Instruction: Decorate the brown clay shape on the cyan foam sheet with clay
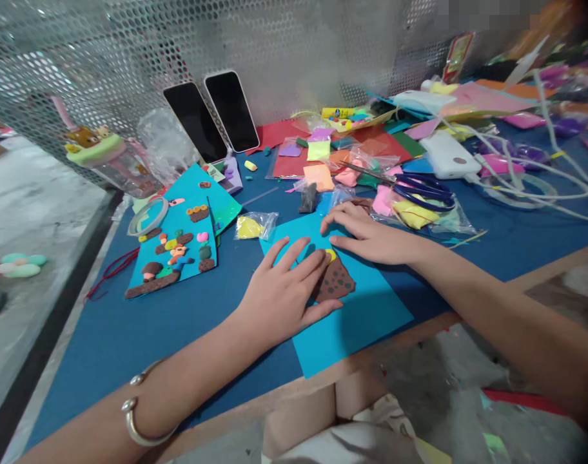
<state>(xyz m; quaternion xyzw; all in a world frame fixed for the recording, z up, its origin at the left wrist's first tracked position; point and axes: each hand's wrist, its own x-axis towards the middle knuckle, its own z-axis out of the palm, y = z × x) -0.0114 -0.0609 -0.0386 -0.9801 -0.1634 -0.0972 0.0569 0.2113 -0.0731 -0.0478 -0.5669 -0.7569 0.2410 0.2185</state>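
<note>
A blue sheet of paper (366, 328) lies at the table's front edge. On it is a flat brown clay piece (336, 282) with dark spots and a bit of yellow clay (331, 256) at its top. My left hand (287, 283) rests flat over the left part of the brown piece, fingers spread, hiding some of it. Over the sheet's upper right edge is my right hand (366, 233), fingers loosely bent and apart. Past its fingertips lie small clay packets and a dark grey clay lump (308, 198).
To the left sits a blue card with clay figures (178, 258), with a tape roll (147, 217) on its edge. Two phones (232, 111) lean on the perforated metal panel. A bag of yellow clay (249, 227), scissors (424, 191), a white power bank (449, 154) and cables lie beyond my hands.
</note>
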